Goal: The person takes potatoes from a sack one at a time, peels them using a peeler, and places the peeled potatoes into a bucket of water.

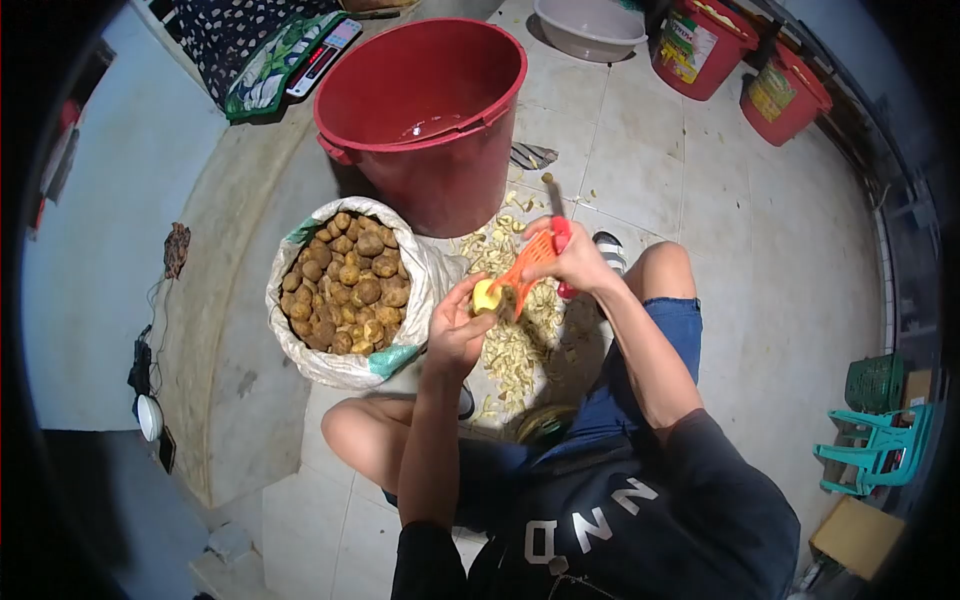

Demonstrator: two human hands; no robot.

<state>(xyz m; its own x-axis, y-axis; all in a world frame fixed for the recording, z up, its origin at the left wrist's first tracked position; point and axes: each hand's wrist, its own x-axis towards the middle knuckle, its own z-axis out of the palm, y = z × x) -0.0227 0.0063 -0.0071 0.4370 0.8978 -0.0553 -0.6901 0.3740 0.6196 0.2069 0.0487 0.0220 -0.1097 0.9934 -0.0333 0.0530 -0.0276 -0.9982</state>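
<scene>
My left hand (458, 322) is closed around a potato (487, 296) whose visible side is peeled and yellow. An orange peeler (527, 268) is gripped in my right hand (572, 258), its lower end against the potato. A knife with a red handle (561, 232) is also in my right hand, its blade pointing away from me. Below both hands, many peelings (510, 365) lie scattered on the floor. To the left stands an open white sack (345, 375) full of unpeeled brown potatoes (350, 280).
A large red tub (440, 180) stands beyond the sack, with a digital scale (325, 58) to its left. Farther off are a pale basin (590, 38) and two red buckets (690, 55). A green stool (880, 447) stands at the right.
</scene>
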